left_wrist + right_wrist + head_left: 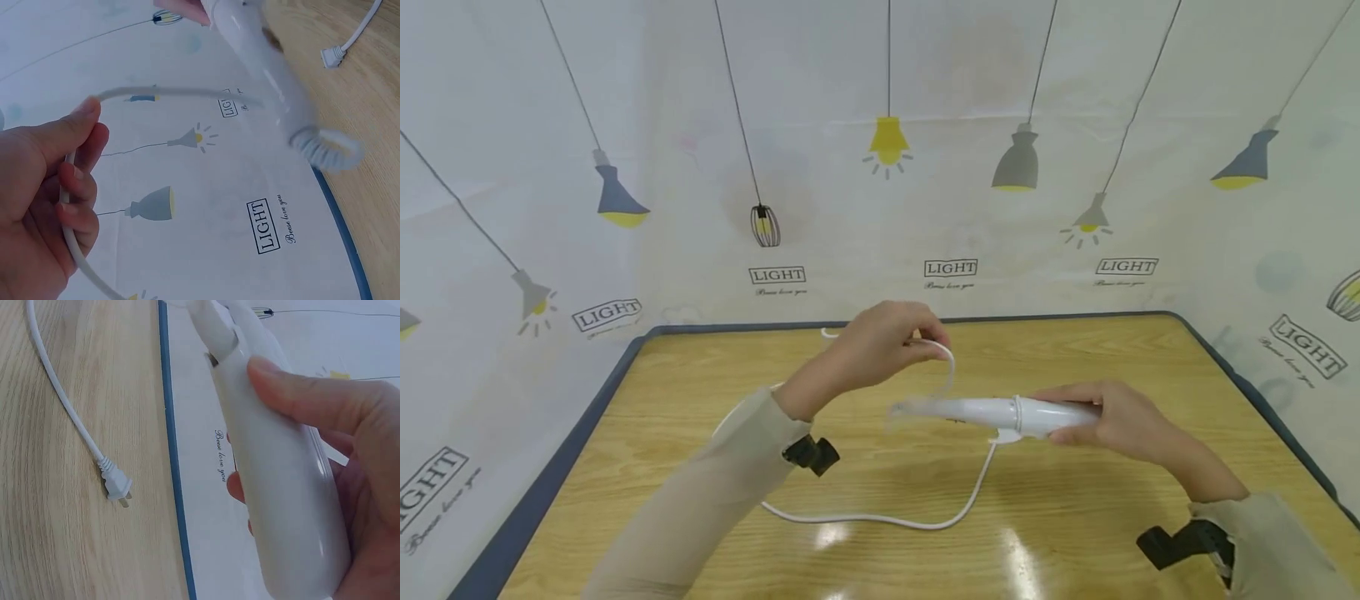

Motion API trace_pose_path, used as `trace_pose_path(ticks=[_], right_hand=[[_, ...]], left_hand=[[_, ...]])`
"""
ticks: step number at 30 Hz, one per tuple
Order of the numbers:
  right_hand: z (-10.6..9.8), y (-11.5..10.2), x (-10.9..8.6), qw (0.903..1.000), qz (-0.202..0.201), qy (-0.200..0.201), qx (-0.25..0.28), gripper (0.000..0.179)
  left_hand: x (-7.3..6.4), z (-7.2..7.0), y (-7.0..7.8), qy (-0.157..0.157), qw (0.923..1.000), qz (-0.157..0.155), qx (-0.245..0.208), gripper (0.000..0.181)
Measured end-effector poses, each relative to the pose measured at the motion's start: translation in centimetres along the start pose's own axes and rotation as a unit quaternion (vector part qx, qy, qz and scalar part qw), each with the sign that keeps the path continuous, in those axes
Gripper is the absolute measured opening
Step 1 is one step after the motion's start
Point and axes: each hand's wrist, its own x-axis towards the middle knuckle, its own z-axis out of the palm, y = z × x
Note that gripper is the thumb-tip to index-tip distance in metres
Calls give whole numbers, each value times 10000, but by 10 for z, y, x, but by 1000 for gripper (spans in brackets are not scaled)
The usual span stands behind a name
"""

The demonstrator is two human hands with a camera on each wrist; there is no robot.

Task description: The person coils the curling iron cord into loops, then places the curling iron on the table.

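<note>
A white corded handheld appliance (pixel 977 411), long and tapering, is held above the table by my right hand (pixel 1123 421). In the right wrist view, thumb and fingers wrap around its wide, round-ended body (pixel 281 469). Its narrow end points left and looks blurred; in the left wrist view, a ribbed cord sleeve (pixel 309 145) sits there. My left hand (pixel 887 342) grips the white cord (pixel 895 523) left of the appliance, the fingers curled around it. On the wood lies the two-prong plug (pixel 117 481), partly hidden beneath the appliance in the head view.
The wood-grain table (pixel 1075 508) has a dark blue edge strip (pixel 572 425). A loop of cord lies across its front and runs behind the left sleeve (pixel 700 483). White sheets printed with lamps (pixel 887 142) rise along the back and both sides.
</note>
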Motion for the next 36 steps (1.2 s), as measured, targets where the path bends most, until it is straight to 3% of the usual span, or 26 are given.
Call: trace_pose_path(ticks=[3, 7, 12, 17, 21, 26, 31, 34, 36], right_hand=[[1, 3, 2, 9989, 120, 444, 4, 53], [2, 5, 3, 9953, 268, 928, 120, 52], [4, 5, 4, 9871, 364, 1514, 378, 52], [3, 1, 6, 9787, 263, 1947, 602, 52], [0, -2, 8, 9755, 157, 2027, 842, 51], [-3, -6, 3, 9704, -41, 2091, 1211, 50], [-5, -13, -1, 9670, -353, 1997, 1541, 50], [-6, -16, -4, 9640, -650, 1839, 1806, 51], [-7, -18, -6, 9603, -921, 1719, 1995, 51]], left_hand=[[-10, 0, 6, 449, 9987, 113, 192, 9], [-22, 5, 9, 1206, 9925, 159, 125, 7], [-38, 21, 6, 1911, 9793, 83, -654, 6], [-49, 40, -2, 2212, 9662, -73, -1320, 10], [-57, 55, -10, 2033, 9540, -500, -2147, 17], [-59, 70, -19, 1661, 9281, -959, -3192, 23], [-55, 75, -31, 1284, 9055, -1222, -3856, 23], [-52, 74, -41, 926, 9036, -1326, -3967, 23], [-50, 73, -46, 632, 9064, -1376, -3942, 23]])
